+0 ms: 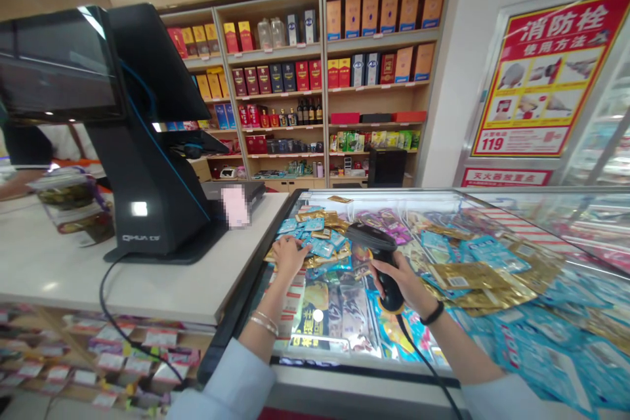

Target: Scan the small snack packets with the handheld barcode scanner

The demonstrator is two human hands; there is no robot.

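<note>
Wall shelves (323, 46) at rear: boxes and bottles, mostly upright, probably for display. Glass-topped case (367, 375): packaged goods visible below the glass; the top likely serves as a handy work surface. Desk (182, 285) adjoins it, bearing a checkout terminal (152, 203) and a lidded jar (69, 200) with dark contents. Large blue packets (536, 348) and gold packets (467, 279) overlap at right; small blue-and-gold packets (319, 246) heap at left, all on the glass. Right hand (406, 279) closed round the grip of the corded scanner (377, 243), leaving its head free. Left hand (289, 257) on the small heap, fingers bent; pinch or mere contact: cannot tell.
</note>
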